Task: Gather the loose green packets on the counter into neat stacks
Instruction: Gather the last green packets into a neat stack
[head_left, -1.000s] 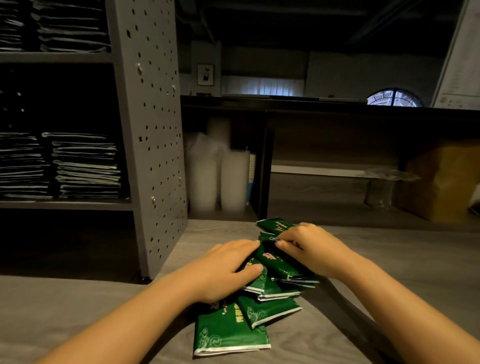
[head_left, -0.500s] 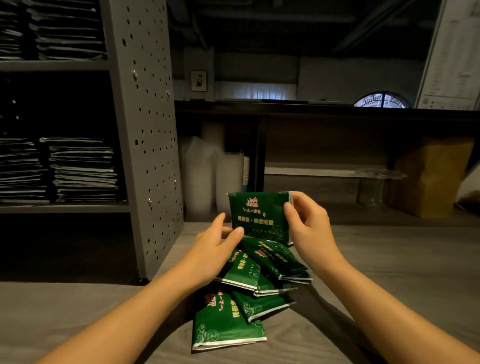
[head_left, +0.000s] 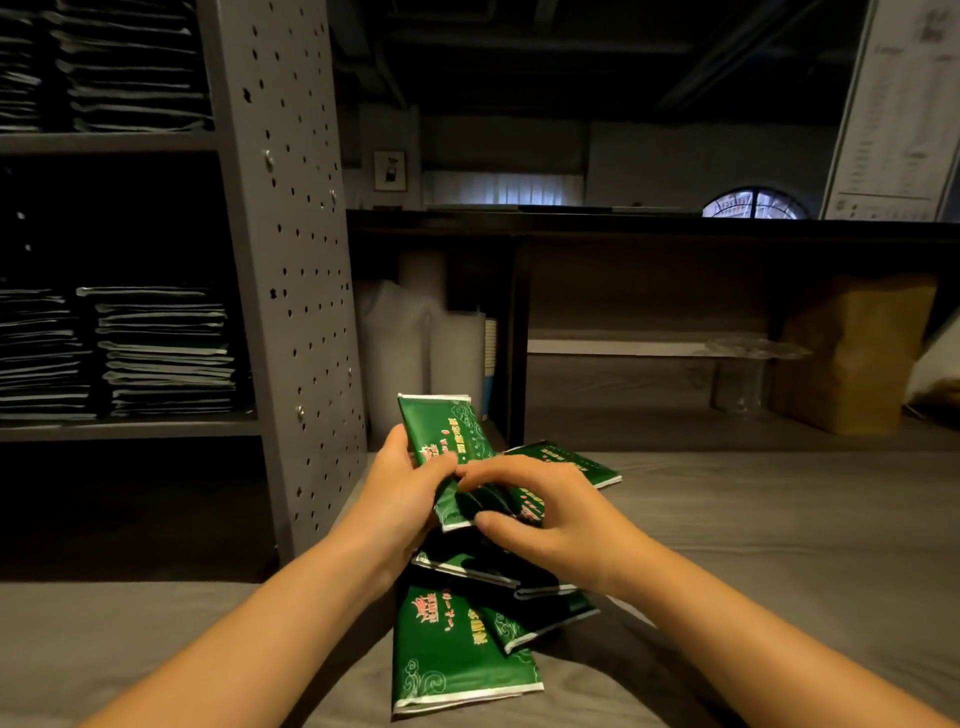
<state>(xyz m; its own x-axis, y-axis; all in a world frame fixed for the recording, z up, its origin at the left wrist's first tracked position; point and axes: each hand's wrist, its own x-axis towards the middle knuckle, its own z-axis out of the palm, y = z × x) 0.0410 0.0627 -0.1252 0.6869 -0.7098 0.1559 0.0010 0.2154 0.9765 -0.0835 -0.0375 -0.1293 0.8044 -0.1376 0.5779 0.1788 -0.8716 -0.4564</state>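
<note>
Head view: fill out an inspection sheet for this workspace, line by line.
Surface: grey counter, dimly lit.
Job's things: raised packet held between both hands; loose pile under the hands, overlapping and askew; far packet flat behind the right hand.
Clutter: nothing seen.
Grippers: left hand grips the raised packet's side; right hand curls over its lower end, thumb at the edge.
Cables: nothing seen.
Surroundings: perforated rack on the left, stacked packets on its shelves; cup stacks and brown bag in the back recess.
</note>
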